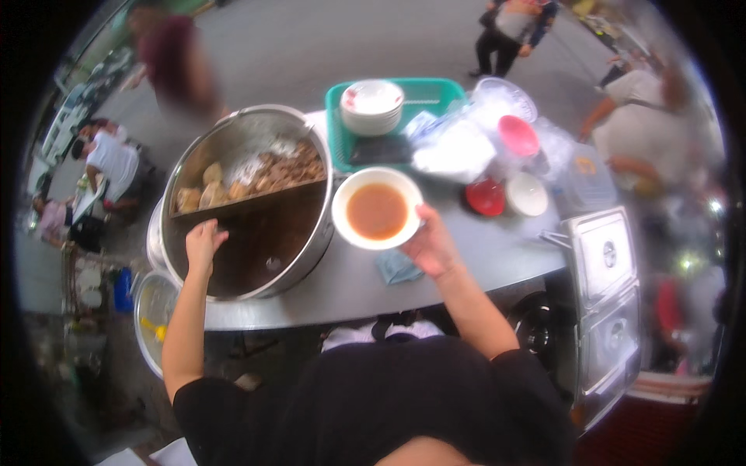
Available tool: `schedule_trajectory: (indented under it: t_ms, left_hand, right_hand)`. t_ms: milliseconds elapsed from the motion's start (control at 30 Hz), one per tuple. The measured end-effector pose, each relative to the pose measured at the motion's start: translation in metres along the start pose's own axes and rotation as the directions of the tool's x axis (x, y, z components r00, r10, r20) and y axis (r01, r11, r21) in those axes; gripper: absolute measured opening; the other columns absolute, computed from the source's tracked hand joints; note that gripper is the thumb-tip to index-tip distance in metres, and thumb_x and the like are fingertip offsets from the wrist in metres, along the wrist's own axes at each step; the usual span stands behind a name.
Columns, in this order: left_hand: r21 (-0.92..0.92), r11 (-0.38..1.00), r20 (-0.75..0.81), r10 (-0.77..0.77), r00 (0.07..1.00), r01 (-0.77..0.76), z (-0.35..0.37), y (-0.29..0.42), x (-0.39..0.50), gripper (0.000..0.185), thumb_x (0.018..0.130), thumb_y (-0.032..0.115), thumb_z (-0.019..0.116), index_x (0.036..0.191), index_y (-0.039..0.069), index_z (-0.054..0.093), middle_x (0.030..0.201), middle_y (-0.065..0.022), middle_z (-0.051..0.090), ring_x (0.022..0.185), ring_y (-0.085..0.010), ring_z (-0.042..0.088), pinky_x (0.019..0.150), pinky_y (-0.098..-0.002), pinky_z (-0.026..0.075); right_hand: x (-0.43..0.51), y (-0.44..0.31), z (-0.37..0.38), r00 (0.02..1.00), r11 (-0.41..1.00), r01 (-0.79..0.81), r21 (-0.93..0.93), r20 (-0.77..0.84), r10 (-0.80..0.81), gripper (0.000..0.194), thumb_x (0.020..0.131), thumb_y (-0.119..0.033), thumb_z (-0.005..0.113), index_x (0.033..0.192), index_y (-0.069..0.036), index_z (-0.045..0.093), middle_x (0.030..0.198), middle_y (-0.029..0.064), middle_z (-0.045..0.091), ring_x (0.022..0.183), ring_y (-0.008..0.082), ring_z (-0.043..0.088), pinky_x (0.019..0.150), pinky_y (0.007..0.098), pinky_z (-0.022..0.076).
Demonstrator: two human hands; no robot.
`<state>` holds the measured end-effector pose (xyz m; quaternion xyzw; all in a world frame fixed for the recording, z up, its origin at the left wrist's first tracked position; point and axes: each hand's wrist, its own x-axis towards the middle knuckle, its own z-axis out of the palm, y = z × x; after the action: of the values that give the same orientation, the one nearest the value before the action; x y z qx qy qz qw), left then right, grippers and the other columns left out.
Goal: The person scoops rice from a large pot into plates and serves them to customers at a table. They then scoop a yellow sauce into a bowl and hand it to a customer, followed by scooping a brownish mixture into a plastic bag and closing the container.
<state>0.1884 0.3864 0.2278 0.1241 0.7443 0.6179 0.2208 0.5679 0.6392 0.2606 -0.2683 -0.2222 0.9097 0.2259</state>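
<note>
My right hand (430,244) grips the rim and side of a white bowl (341,224). Orange-brown broth (377,211) fills much of the bowl, which is held over the table just right of a large metal pot (326,244). Over the pot's near half, my left hand (204,242) is raised with its fingers curled; whether something thin is in them cannot be made out. A metal divider (250,200) splits the pot. Dark broth (250,250) lies on the near side, with chopped meat (291,166) and pale chunks of food (213,192) on the far side.
A green plastic basket (428,87) behind the bowl holds stacked white bowls (373,110). Plastic bags (454,151), a red bowl (485,197) and another white bowl (526,195) stand to the right. A blue cloth (399,267) lies on the metal table (349,297). People stand nearby.
</note>
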Motion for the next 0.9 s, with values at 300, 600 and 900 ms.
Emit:
schedule_trajectory:
  t_ms: [300,600,900]
  left_hand:
    - [0.113,0.953,-0.143,0.294,0.945,-0.280,-0.011,0.114,-0.055,0.027,0.090,0.018,0.050,0.099,-0.006,0.060,0.074,-0.0085,0.059,0.061,-0.0169,0.064,0.056,-0.0211,0.050]
    - [0.100,0.886,-0.236,0.464,0.854,-0.454,-0.035,0.218,-0.081,0.027,0.085,0.015,0.055,0.099,-0.008,0.060,0.078,-0.0128,0.060,0.064,-0.0188,0.064,0.060,-0.0242,0.052]
    - [0.059,0.827,-0.222,0.556,0.801,-0.558,-0.020,0.304,-0.101,0.020,0.083,0.013,0.058,0.095,-0.001,0.064,0.076,-0.0080,0.064,0.074,-0.0185,0.066,0.058,-0.0273,0.048]
  right_hand:
    - [-0.004,0.006,-0.005,1.000,0.999,-0.007,-0.042,0.004,0.008,0.052,0.081,-0.034,0.061,0.126,-0.016,0.044,0.117,0.0102,0.053,0.107,0.0232,0.054,0.093,0.0394,0.0450]
    - [0.004,0.012,0.003,0.999,0.996,-0.023,-0.082,0.028,0.026,0.055,0.083,-0.035,0.061,0.128,-0.012,0.040,0.119,0.0179,0.048,0.111,0.0274,0.051,0.095,0.0408,0.0432]
    - [0.020,0.011,0.020,0.999,0.998,-0.011,-0.061,0.039,0.014,0.052,0.087,-0.035,0.056,0.126,-0.005,0.042,0.122,0.0166,0.048,0.113,0.0289,0.049,0.099,0.0423,0.0405]
